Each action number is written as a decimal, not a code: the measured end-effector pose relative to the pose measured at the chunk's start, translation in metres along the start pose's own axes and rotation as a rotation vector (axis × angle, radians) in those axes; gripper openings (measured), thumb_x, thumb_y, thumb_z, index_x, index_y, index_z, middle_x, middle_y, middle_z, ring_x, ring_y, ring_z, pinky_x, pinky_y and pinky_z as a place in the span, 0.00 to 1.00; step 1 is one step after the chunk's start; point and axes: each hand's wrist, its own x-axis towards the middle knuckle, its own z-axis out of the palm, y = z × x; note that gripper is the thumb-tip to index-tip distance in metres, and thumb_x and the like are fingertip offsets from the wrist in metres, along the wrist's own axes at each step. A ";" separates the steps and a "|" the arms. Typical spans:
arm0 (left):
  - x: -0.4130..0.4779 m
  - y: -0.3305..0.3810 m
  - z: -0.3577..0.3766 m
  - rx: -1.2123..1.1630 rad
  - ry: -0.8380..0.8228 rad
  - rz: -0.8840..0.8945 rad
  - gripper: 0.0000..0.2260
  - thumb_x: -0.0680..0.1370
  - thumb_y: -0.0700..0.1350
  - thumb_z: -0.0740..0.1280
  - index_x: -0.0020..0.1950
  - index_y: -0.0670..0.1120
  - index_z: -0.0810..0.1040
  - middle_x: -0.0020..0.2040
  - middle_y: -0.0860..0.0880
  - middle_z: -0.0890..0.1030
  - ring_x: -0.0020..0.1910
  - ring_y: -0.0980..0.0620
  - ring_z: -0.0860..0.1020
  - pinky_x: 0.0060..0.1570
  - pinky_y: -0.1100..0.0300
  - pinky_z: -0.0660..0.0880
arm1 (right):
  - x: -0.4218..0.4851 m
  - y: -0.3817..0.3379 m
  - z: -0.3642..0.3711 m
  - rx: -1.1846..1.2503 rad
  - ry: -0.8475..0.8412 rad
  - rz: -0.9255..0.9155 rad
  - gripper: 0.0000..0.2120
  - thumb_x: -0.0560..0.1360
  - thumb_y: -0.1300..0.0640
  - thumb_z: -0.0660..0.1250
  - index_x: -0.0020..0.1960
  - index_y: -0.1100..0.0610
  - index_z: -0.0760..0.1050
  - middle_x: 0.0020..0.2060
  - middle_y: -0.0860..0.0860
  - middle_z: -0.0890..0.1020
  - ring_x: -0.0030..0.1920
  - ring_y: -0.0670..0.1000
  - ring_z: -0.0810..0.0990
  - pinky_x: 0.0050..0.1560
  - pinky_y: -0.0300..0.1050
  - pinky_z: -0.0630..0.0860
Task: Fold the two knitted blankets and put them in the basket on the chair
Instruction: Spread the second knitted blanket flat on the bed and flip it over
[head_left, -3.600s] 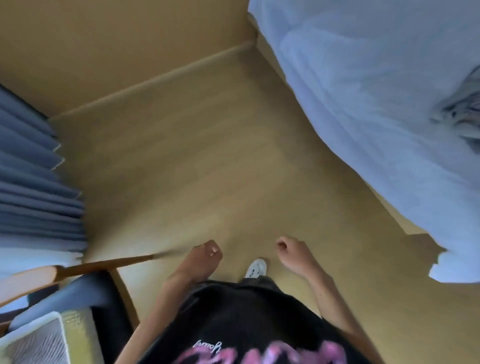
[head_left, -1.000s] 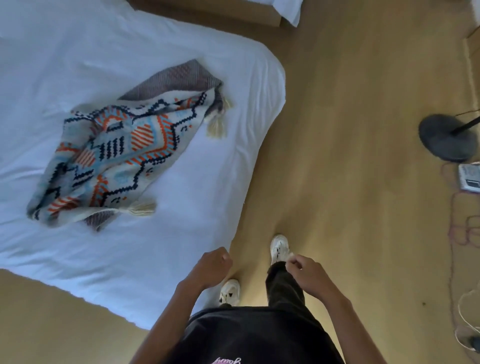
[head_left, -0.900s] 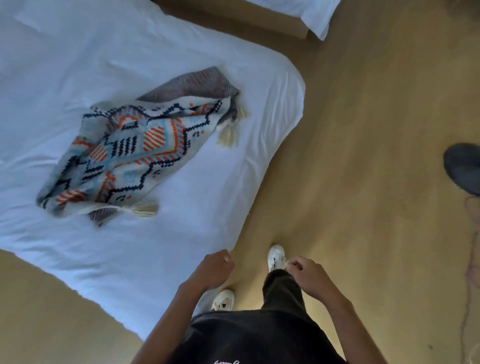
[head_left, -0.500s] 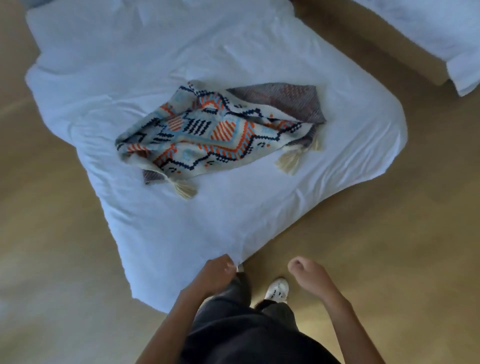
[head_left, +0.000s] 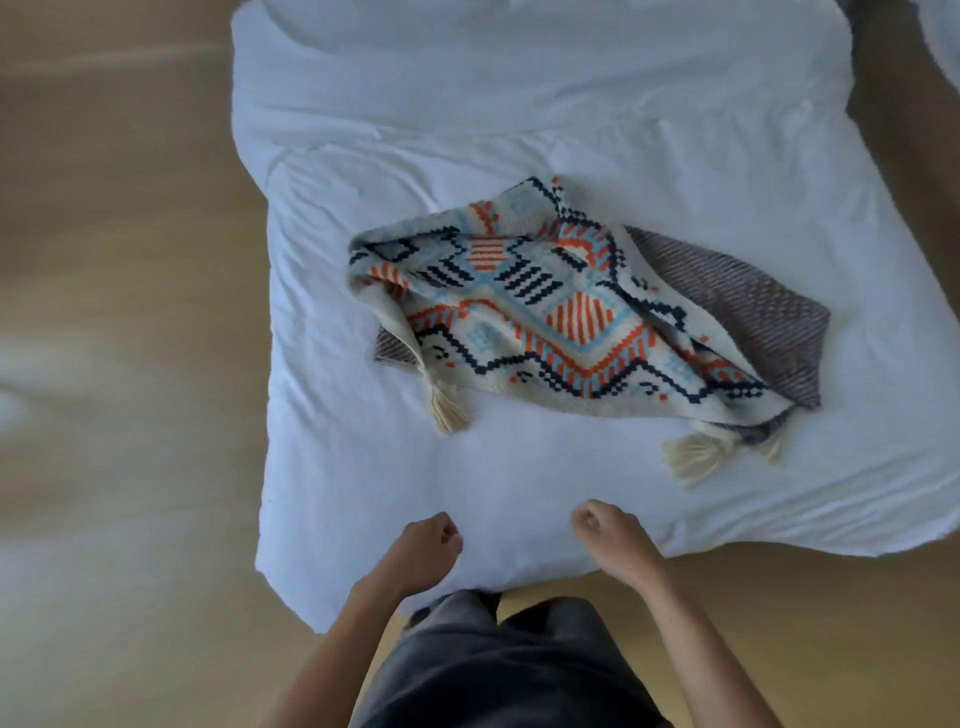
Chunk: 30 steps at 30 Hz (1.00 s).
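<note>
A knitted blanket (head_left: 545, 322) with a cream, orange, light blue and navy pattern and cream tassels lies crumpled in the middle of the white bed (head_left: 467, 130). A grey-brown knitted layer (head_left: 748, 306) shows under its right side and at its left corner; I cannot tell whether it is a second blanket or the underside. My left hand (head_left: 423, 545) and my right hand (head_left: 610, 535) hover over the bed's near edge, fingers curled into fists, holding nothing, well short of the blanket. The basket and chair are out of view.
Wooden floor (head_left: 119, 312) surrounds the bed on the left, right and near side. A white corner of another bed (head_left: 943, 31) shows at the top right. My legs stand against the bed's near edge.
I turned away from the chair and walked round the bed's corner; the bed now lies straight ahead and the blanket is closer. Both hands stayed curled and hold nothing.
</note>
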 end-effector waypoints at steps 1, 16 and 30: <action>0.009 0.005 -0.010 -0.006 0.007 -0.001 0.08 0.80 0.49 0.56 0.51 0.48 0.73 0.46 0.52 0.76 0.41 0.54 0.74 0.37 0.63 0.69 | 0.010 -0.010 -0.008 -0.009 -0.005 -0.007 0.10 0.79 0.53 0.56 0.52 0.55 0.75 0.47 0.48 0.78 0.48 0.48 0.77 0.42 0.40 0.72; 0.149 0.055 -0.091 -0.056 0.179 -0.141 0.07 0.78 0.43 0.55 0.44 0.41 0.68 0.48 0.40 0.77 0.45 0.41 0.75 0.40 0.55 0.68 | 0.181 -0.105 -0.028 -0.321 -0.012 -0.300 0.15 0.79 0.56 0.56 0.64 0.58 0.70 0.60 0.53 0.76 0.59 0.53 0.74 0.55 0.47 0.74; 0.249 0.010 -0.129 0.754 0.434 0.131 0.22 0.77 0.42 0.56 0.72 0.45 0.62 0.74 0.44 0.59 0.75 0.45 0.51 0.72 0.45 0.52 | 0.273 -0.128 0.011 -0.777 0.240 -0.540 0.20 0.70 0.62 0.68 0.61 0.58 0.72 0.62 0.59 0.72 0.57 0.59 0.73 0.49 0.51 0.73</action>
